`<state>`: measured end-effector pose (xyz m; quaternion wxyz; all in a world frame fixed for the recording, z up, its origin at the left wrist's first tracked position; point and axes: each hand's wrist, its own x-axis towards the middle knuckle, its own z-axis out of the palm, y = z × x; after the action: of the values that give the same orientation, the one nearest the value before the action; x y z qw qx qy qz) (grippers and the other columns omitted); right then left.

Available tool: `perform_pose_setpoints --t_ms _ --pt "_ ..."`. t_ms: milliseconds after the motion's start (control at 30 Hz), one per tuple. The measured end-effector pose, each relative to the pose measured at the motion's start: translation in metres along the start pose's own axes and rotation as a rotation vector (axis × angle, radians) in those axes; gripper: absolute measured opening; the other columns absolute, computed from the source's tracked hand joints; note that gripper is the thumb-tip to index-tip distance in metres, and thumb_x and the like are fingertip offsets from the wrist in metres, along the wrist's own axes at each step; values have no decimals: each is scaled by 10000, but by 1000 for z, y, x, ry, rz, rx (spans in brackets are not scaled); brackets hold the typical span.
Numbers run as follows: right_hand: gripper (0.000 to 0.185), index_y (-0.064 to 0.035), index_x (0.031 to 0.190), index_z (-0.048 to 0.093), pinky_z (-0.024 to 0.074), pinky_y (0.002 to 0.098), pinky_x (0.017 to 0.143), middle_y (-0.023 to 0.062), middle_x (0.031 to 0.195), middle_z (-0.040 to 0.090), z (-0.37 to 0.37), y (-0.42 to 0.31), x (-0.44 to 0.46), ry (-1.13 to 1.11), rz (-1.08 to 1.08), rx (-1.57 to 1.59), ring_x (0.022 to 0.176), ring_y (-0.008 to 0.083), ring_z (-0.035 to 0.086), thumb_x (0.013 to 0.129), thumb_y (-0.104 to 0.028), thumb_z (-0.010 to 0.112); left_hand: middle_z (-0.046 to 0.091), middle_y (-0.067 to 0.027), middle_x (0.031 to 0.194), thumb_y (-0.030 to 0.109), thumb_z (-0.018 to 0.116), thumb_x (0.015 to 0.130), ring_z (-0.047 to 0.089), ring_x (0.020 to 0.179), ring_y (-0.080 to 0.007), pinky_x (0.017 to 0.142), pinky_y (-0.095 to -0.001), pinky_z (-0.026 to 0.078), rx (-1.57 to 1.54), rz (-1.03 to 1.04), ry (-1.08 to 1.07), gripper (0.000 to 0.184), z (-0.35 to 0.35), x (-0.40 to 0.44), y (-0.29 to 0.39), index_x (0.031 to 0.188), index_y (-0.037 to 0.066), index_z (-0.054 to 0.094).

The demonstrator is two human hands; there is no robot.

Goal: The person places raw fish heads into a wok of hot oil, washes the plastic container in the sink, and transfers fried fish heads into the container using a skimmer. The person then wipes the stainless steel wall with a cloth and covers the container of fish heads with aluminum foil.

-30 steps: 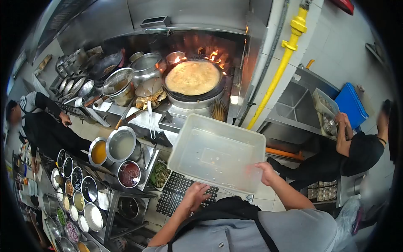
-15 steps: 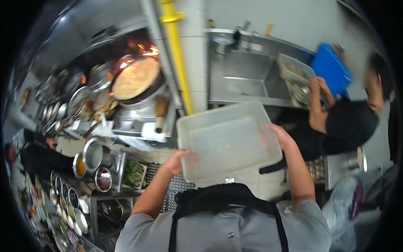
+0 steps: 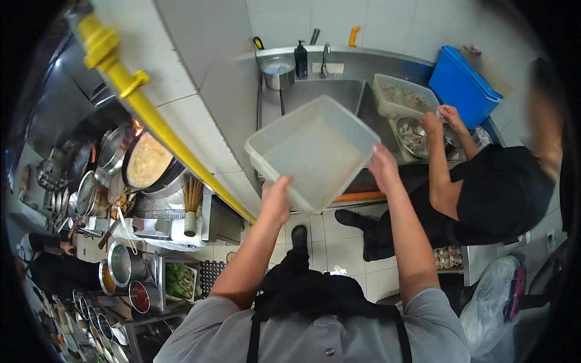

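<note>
A translucent white plastic tub is held tilted between my two hands, with its open side facing me. My left hand is closed on its lower left rim. On the other side, my right hand grips the right edge, its fingers partly hidden by the tub wall. No food shows inside the tub. Beyond it is a steel sink with a tap; the tub covers part of the basin.
At right, a co-worker handles food over a metal bowl, beside a filled plastic tub and a blue container. A yellow pipe and wall stand left of the sink. Beyond are a pan and a flame.
I have moved forward toward the sink, carrying the tub in both hands. The tub has turned and tilted, and its far side now overlaps the basin.
</note>
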<state>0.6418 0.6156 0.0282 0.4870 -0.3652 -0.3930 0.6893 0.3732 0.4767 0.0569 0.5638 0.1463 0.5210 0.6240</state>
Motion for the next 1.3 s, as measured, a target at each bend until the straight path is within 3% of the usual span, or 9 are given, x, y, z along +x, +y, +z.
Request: perform_pose_setpoints --t_ms 267,400,600,667,800,900,1033,1200,1300 --pt "840 89 1385 339 311 381 1072 229 1441 359 -17 12 268 532 -142 -600 1341 308 356 793 -384 702 528 -181 1118 76 613 699 549 1008 -294 866 -404 455 54 143 116 669 57 229 -12 1284 -56 316" --pt "830 61 1405 316 290 383 1085 228 1431 371 8 27 415 355 -83 -187 1334 331 356 805 -370 695 535 -181 1111 48 620 670 554 1014 -291 881 -392 457 95 28 220 729 76 315 -12 1317 -59 302" --pt "614 47 1344 391 340 406 1054 211 1355 451 1 38 592 603 269 468 1314 305 376 855 -248 616 488 -218 1216 72 640 653 526 1079 -306 923 -351 430 111 110 112 869 79 401 -27 1389 -109 217" --pt "529 87 1281 426 333 430 1089 237 1346 450 1 24 604 113 11 475 1333 305 355 868 -205 581 479 -228 1237 91 659 637 520 1099 -321 938 -362 426 143 97 194 901 90 420 -36 1394 -112 214" --pt "303 62 1126 541 522 409 895 196 1072 622 1 10 568 -223 269 264 1028 291 616 903 -135 483 477 -257 1265 173 717 587 512 1138 -376 992 -411 402 666 219 371 973 109 479 -66 1403 -74 248" --pt "240 45 1078 561 561 397 791 175 1017 639 3 14 548 -174 528 128 887 282 656 886 -83 497 477 -259 1280 268 751 552 501 1160 -392 1009 -451 389 761 202 275 1039 143 518 -61 1424 -9 260" --pt "233 46 1079 560 566 392 755 172 1001 645 15 11 539 -105 439 70 846 278 665 886 -71 503 490 -234 1276 329 761 544 499 1174 -371 998 -467 393 783 -19 210 1056 177 542 -54 1437 45 275" --pt "197 21 1060 567 553 381 753 145 990 645 32 9 525 -373 477 -634 864 259 661 883 -56 527 516 -203 1243 346 772 548 490 1186 -359 999 -476 382 988 -61 158 1025 187 533 -64 1441 127 318" --pt "203 14 1072 564 553 362 772 137 1032 644 24 18 526 -79 405 -226 915 251 654 882 -50 533 515 -210 1236 331 770 551 491 1171 -363 1003 -450 378 1073 141 168 977 175 505 -52 1420 135 369"
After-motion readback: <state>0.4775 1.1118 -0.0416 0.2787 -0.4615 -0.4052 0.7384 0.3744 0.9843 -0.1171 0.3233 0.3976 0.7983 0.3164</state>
